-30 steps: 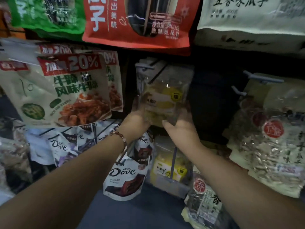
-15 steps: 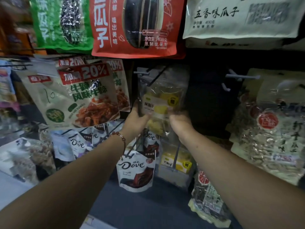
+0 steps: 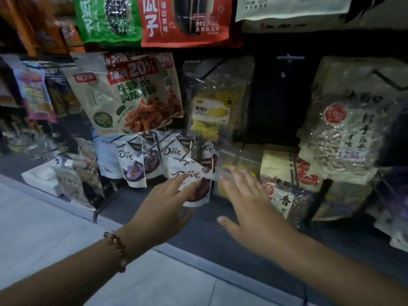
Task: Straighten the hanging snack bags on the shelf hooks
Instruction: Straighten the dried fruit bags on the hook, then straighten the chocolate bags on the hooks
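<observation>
A clear bag of yellow dried fruit [image 3: 212, 109] hangs on a hook in the middle of the rack, with nothing touching it. Below it hang several white Dove chocolate pouches [image 3: 176, 155]. The front Dove pouch [image 3: 198, 186] is tilted, and the straight fingers of my left hand [image 3: 163, 206] lie against its lower left part. My right hand [image 3: 247, 204] is spread open, fingers straight, just right of that pouch and in front of a clear yellow bag [image 3: 240, 166]. It holds nothing. A bead bracelet sits on my left wrist.
Beige spicy-snack bags [image 3: 123, 102] hang at the left, sunflower seed bags [image 3: 344, 133] at the right, red [image 3: 185, 21] and green [image 3: 106, 18] seed bags above. An empty hook [image 3: 287, 59] sits over a dark gap. The pale floor [image 3: 55, 235] lies lower left.
Both hands let go of the yellow dried-fruit bag and dropped to the lower row. The camera view shifted down and to the right.
</observation>
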Demonstrator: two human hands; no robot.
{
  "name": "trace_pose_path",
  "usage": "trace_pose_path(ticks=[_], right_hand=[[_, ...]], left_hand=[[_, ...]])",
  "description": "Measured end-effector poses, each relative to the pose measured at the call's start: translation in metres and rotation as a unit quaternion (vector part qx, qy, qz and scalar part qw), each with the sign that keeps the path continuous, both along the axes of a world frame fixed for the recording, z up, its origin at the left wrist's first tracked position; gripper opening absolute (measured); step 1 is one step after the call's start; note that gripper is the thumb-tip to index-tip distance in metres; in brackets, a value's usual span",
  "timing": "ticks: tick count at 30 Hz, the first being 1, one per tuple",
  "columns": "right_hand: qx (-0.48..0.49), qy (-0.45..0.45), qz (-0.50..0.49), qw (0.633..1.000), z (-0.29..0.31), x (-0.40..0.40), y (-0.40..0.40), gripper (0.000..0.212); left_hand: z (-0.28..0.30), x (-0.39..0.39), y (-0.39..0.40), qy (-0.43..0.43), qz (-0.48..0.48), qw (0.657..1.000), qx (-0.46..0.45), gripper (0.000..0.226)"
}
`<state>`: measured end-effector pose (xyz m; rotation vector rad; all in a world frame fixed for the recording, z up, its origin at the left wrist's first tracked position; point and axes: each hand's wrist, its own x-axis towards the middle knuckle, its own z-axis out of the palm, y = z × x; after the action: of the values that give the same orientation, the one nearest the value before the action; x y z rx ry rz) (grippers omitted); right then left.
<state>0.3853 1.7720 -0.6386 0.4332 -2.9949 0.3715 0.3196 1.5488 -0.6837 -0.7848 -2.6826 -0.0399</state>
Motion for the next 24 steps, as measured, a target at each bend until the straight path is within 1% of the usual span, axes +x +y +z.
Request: trace_pose_path(ticks=[3,6,12,15,18,22,24], right_hand=[[0.046,-0.028,0.033,0.998,-0.023,0.017,-0.017,0.086],[0.048,-0.049,0.032,0.997,-0.036,0.008,-0.029,0.086],[0.043,-0.083,0.014,0.995,-0.064,-0.033,-0.063,0.086],[0.026,-0.091,-0.021,0.995,-0.078,-0.062,-0.082,0.085],[0.008,-0.062,-0.065,0.996,-0.091,-0.093,-0.097,0.084],[0.009,0.021,-0.097,0.995,-0.11,-0.133,-0.105,0.084],[0.013,0.051,-0.107,0.993,-0.12,-0.151,-0.102,0.085]], left_hand=[[-0.027,0.002,-0.014,-0.017,0.052,0.996,-0.065,0.092],[-0.037,-0.005,-0.018,-0.017,0.076,0.992,-0.1,0.099],[-0.054,-0.03,-0.022,-0.048,0.116,0.988,-0.089,0.097],[-0.062,-0.057,-0.021,-0.035,0.121,0.988,-0.085,0.097],[-0.077,-0.093,-0.022,0.006,0.098,0.994,-0.047,0.098],[-0.094,-0.144,-0.011,0.049,0.033,0.998,0.018,0.081],[-0.102,-0.166,-0.002,0.059,0.015,0.997,0.044,0.079]])
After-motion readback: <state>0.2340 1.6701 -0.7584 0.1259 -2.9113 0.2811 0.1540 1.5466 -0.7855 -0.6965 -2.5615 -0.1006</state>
